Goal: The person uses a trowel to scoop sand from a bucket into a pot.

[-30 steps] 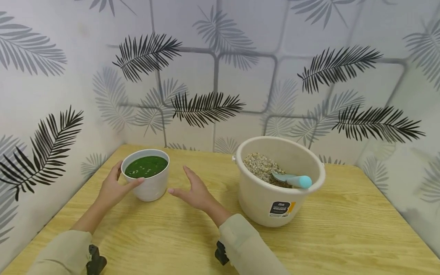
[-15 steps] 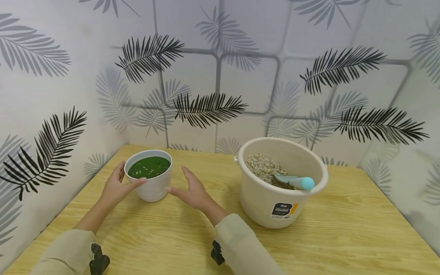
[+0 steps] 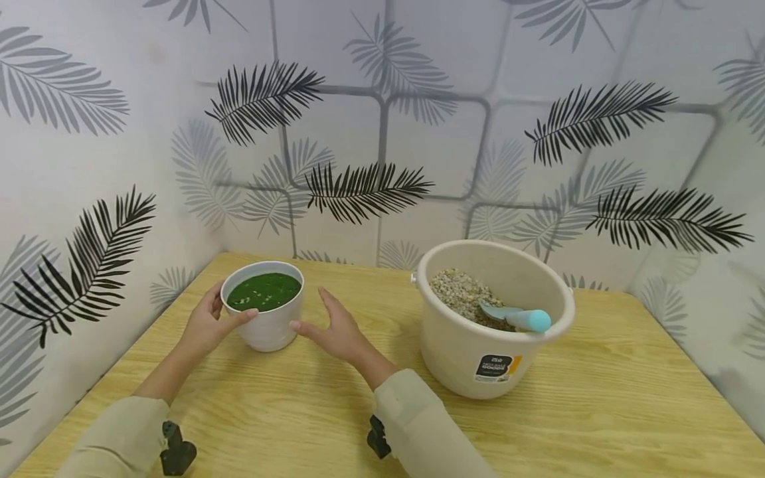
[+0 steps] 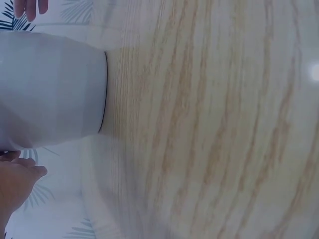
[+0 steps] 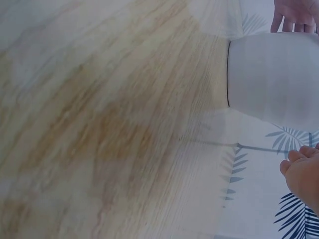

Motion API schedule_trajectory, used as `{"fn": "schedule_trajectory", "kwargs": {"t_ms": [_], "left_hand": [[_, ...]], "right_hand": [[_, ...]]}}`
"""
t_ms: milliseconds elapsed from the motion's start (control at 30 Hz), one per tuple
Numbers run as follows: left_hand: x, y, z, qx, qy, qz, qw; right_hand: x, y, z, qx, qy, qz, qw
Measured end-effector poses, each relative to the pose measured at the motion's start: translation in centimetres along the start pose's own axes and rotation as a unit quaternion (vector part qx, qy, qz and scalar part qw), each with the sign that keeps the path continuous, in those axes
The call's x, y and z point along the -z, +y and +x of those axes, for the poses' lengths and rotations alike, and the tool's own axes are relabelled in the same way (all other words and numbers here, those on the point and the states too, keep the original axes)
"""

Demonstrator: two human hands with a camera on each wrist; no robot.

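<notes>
A white round pot stands upright on the table's left side, with a smooth green surface flecked with pale spots inside; what it is I cannot tell. My left hand is spread about the pot's left side, thumb in front of the rim, fingers partly hidden behind. In the right wrist view the left fingers look straight beside the pot wall. My right hand is spread on the other side, its thumb tip overlapping the pot's edge; whether it touches is unclear. Its other fingers are apart from the pot.
A cream bucket with a label stands to the right on the wood-grain table, holding pale gravel. A scoop with a turquoise handle leans inside it against the rim. Leaf-patterned walls border the table.
My right hand has shifted slightly left, closer to the pot. The left hand has kept about the same place. The whole view has drifted a little; pot and bucket stay put.
</notes>
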State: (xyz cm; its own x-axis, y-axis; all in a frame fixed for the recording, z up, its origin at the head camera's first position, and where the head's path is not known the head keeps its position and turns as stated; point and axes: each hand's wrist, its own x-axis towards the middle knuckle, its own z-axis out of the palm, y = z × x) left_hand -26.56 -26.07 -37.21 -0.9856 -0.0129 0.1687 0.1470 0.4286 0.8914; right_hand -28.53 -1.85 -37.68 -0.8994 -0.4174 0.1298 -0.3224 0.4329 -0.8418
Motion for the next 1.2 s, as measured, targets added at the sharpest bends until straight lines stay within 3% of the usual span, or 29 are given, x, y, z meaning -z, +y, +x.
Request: {"fn": "schedule_trajectory", "kwargs": {"t_ms": [700, 1033, 1200], "left_hand": [[-0.7, 0.1, -0.4, -0.014, -0.012, 0.014, 0.9997], [-0.8, 0.0, -0.2, -0.008, -0.024, 0.014, 0.9996], [-0.8, -0.1, -0.1, -0.024, -0.031, 0.008, 0.9992]], "right_hand": [[-0.3, -0.2, 0.2, 0.040, 0.004, 0.009, 0.999], [-0.1, -0.6, 0.7, 0.039, 0.011, -0.010, 0.999], [-0.2, -0.7, 1.0, 0.032, 0.008, -0.003, 0.999]]}}
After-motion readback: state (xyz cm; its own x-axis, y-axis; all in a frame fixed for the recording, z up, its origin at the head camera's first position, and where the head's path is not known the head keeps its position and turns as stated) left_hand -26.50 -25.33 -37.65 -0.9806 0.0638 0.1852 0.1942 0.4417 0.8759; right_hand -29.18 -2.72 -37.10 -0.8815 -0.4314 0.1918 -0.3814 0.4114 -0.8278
